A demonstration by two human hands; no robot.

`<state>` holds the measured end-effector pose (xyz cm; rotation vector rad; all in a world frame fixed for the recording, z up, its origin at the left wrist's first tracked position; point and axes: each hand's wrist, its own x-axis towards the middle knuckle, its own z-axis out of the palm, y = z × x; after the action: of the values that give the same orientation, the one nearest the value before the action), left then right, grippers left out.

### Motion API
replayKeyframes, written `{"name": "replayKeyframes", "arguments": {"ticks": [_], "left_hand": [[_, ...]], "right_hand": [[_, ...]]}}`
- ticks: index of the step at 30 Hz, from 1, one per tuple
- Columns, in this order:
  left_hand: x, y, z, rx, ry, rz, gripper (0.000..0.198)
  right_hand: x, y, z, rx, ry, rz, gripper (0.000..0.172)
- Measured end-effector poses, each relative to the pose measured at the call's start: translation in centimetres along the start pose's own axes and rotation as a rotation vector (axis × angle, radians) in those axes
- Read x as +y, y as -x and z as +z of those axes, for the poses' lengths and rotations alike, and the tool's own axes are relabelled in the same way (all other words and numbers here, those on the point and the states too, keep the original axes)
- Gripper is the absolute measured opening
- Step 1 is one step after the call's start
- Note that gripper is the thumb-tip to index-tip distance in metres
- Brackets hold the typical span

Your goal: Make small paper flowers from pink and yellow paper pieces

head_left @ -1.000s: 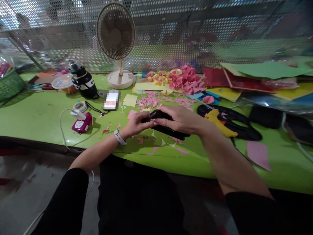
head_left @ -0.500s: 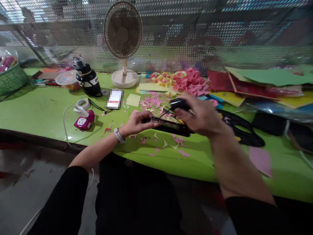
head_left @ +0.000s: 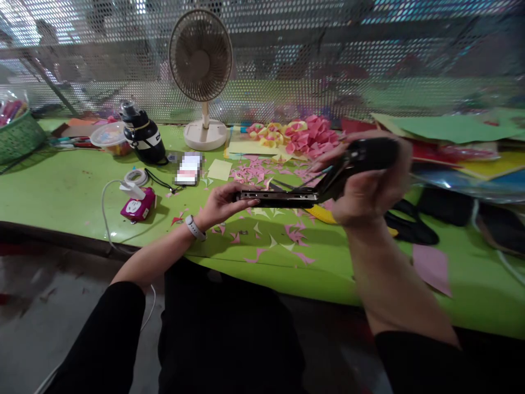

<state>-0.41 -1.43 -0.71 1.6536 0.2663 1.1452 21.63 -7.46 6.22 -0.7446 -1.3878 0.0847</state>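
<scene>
A black stapler [head_left: 287, 196] is swung wide open above the green table [head_left: 61, 186]. My left hand [head_left: 221, 205] grips the front end of its flat base and holds it level. My right hand [head_left: 369, 183] is wrapped round the black top arm [head_left: 369, 154], lifted up and to the right. Small pink and yellow paper scraps [head_left: 262, 175] lie on the table under and behind the stapler. Beyond them sits a pile of folded pink and yellow paper flowers [head_left: 305, 134].
A desk fan [head_left: 200, 71], a black bottle [head_left: 143, 134], a pink socket with white cable [head_left: 137, 205], a tape roll [head_left: 135, 176] and a green basket [head_left: 18, 137] stand left. Coloured paper sheets [head_left: 451, 131], a yellow-black tool [head_left: 324, 214] and a pink sheet [head_left: 432, 268] lie right. A mesh fence backs the table.
The stapler was shut between both hands. My right hand has swung its top arm up and to the right, opening it wide, while my left hand kept hold of the base.
</scene>
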Motion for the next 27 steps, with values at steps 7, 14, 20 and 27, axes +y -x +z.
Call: {"name": "replayKeyframes", "arguments": {"ticks": [7,14,20,27], "left_hand": [[-0.4,-0.6,-0.1,0.211,0.085,-0.051,0.025],[-1.7,-0.4,-0.6,0.208,-0.032,-0.101,0.032],[0.1,-1.1,-0.9,0.265,-0.21,0.071,0.031],[0.5,-0.1,-0.4,0.049,-0.287,0.059,0.034]], "right_hand": [[2.9,-2.8,-0.8,0.437,-0.387,0.328,0.039],[7.1,-1.6,-0.9,0.192,-0.232,0.572,0.034],[3.1,-0.8,0.1,-0.5,0.013,0.279,0.063],[0.6,0.9,2.3,-0.763,0.264,0.045,0.038]]}}
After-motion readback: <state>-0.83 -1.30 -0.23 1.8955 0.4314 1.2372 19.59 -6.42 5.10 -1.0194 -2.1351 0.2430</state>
